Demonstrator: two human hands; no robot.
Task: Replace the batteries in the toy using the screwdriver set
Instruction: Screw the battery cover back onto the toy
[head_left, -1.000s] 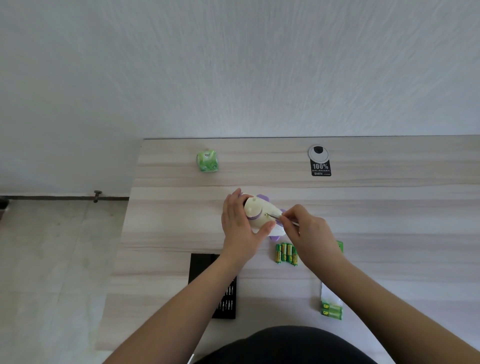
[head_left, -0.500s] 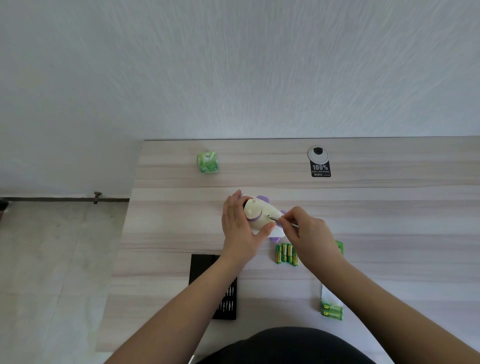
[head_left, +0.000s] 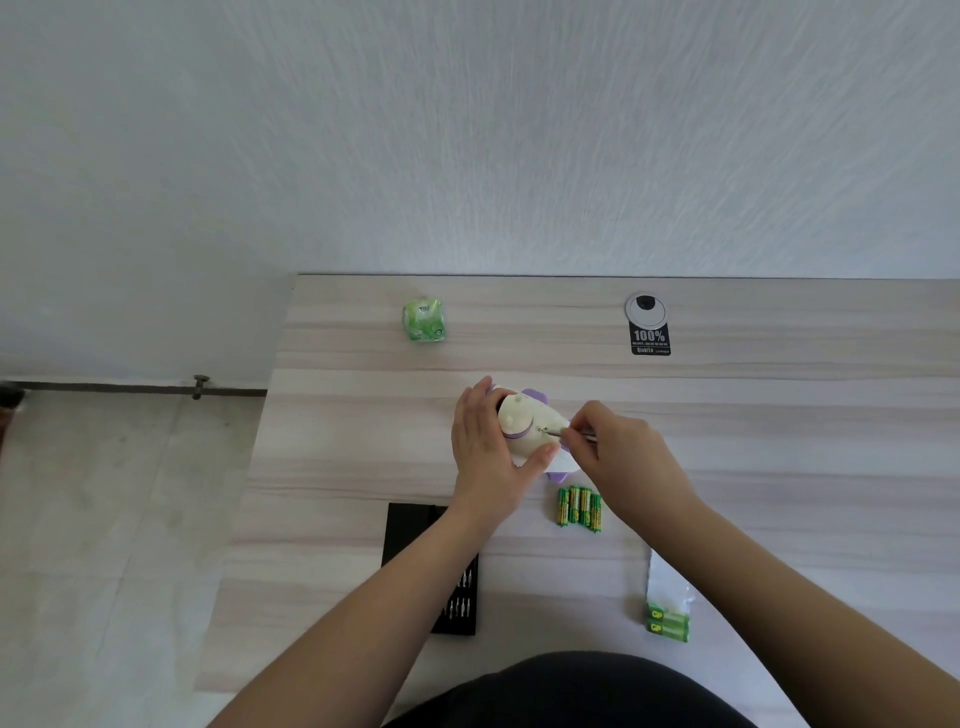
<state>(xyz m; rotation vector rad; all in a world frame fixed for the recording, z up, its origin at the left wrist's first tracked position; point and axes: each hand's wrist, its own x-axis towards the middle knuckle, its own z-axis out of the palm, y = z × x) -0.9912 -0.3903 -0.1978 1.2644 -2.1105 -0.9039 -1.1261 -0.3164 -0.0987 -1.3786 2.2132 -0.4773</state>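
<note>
Screwdriver tip at the toy's screw, toy steadied on the counter (head_left: 779, 415)

Head view: the left hand (head_left: 485, 449) wraps its grip around the cream-and-purple toy (head_left: 524, 426) to brace it mid-counter, while the right hand (head_left: 621, 457) pinches the thin screwdriver (head_left: 558, 430), tip on the toy; loose batteries (head_left: 579, 506) lie just beside, likely ready for swapping

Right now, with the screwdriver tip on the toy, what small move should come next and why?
Probably twist the screwdriver with the right hand while the left hand grips the toy. The tip sits on a small dark spot on the toy's underside, likely the cover screw, and the loose batteries lie on the table, not yet fitted.
</note>
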